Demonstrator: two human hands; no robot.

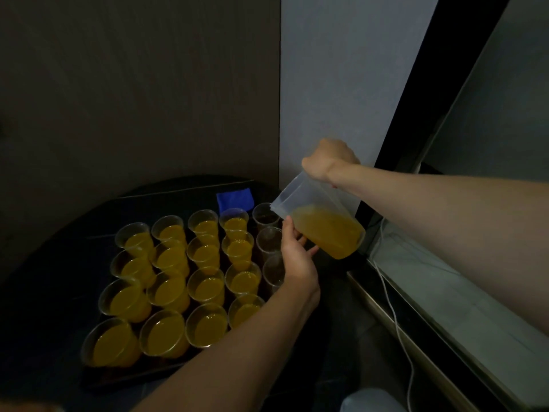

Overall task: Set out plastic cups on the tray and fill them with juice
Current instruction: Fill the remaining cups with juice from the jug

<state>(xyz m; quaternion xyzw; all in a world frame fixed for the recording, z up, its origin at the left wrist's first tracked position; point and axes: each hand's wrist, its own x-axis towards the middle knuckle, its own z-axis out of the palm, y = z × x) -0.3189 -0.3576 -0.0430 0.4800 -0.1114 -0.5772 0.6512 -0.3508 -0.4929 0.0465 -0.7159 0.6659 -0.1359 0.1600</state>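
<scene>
– Right hand (329,160)?
– Clenched on top of the tilted jug (322,224) (handle hidden).
– Left hand (297,257)?
– Cups the jug's underside. Filled cups (205,285) lie left of it, empty cups (269,239) partly behind it, on the dim tray (124,379).

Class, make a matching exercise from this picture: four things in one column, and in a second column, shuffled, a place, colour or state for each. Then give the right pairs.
Column one
1. jug
2. cloth
3. empty cups
4. cable

Column two
A. blue, lying beyond the tray
B. tilted, held by the right hand and the left hand
C. white, at the far right of the view
D. standing in the tray's rightmost column

Pairs: 1-B, 2-A, 3-D, 4-C
</scene>
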